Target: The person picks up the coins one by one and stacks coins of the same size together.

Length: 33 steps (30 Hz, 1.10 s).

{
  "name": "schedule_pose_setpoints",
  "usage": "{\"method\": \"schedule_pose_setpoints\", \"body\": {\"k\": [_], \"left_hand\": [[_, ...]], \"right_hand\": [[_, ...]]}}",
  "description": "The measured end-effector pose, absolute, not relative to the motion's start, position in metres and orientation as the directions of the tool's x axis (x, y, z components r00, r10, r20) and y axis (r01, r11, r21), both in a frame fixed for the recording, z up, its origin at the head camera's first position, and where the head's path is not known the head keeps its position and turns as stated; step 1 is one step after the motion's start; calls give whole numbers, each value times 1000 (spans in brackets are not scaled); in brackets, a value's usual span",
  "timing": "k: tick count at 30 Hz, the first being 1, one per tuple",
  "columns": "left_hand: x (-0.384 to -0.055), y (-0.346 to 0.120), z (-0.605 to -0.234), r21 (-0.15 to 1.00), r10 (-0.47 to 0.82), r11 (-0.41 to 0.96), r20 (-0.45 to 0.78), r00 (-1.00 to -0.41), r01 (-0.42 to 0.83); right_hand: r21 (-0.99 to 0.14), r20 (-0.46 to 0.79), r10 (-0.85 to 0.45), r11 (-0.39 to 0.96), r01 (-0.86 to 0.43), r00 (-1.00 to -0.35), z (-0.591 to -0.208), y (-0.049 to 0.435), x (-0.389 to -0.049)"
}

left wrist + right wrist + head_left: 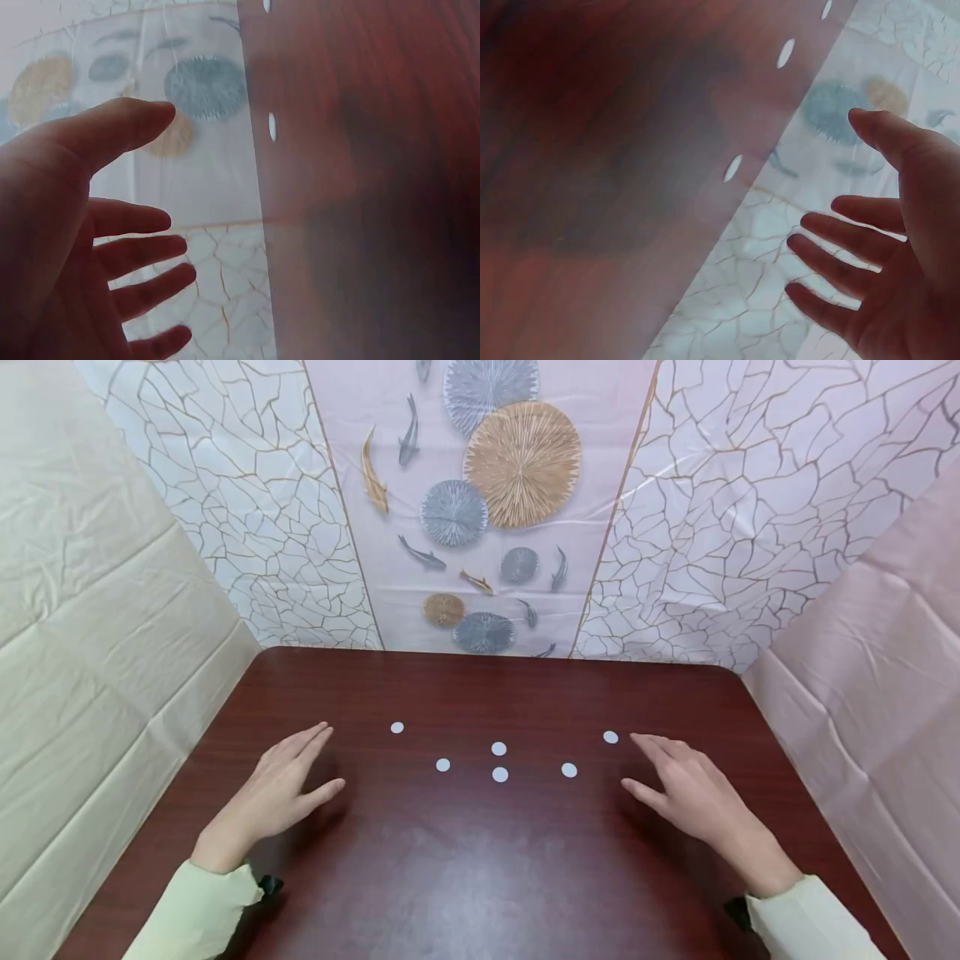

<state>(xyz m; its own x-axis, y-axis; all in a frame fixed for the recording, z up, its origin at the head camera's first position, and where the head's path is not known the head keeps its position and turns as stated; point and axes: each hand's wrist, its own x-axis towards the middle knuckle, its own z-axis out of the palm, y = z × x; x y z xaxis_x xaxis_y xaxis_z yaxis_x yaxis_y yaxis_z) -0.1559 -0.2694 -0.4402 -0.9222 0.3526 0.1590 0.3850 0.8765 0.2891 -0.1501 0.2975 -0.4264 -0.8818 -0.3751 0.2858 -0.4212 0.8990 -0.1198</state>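
My left hand (279, 785) hovers over the left side of a dark red-brown table (465, 877), fingers extended and thumb spread apart, holding nothing. Opposite it, my right hand (693, 793) is held over the right side in a similar pose, also without any object. Several flat white round spots lie on the tabletop between them. The far-left spot (397, 727) is nearest my left hand, and the far-right spot (611, 737) sits just beyond my right fingertips. In the left wrist view, thumb and fingers (142, 247) are spread; the right wrist view shows the right fingers (847, 240) likewise.
A patterned cloth (480, 527) with fish and round motifs hangs behind the table's far edge. Pale cloth walls stand along the left (112, 610) and right (862, 693) sides. Dark bands show at both sleeve cuffs.
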Motion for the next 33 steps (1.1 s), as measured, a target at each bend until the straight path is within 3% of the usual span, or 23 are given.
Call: {"method": "schedule_pose_setpoints", "body": {"k": [7, 19, 27, 33], "left_hand": [[-168, -246, -436, 296, 427, 836, 176, -887, 462], [-178, -190, -440, 314, 562, 758, 132, -817, 572], [-194, -146, -444, 297, 668, 669, 163, -726, 681], [-204, -115, -450, 344, 692, 649, 104, -715, 678]], "right_hand": [[-194, 195, -428, 865, -462, -883, -417, 262, -163], [-208, 139, -599, 761, -615, -789, -430, 202, -186], [-202, 135, -679, 694, -691, -722, -438, 174, -195], [-238, 138, -702, 661, -712, -698, -442, 162, -203]]}}
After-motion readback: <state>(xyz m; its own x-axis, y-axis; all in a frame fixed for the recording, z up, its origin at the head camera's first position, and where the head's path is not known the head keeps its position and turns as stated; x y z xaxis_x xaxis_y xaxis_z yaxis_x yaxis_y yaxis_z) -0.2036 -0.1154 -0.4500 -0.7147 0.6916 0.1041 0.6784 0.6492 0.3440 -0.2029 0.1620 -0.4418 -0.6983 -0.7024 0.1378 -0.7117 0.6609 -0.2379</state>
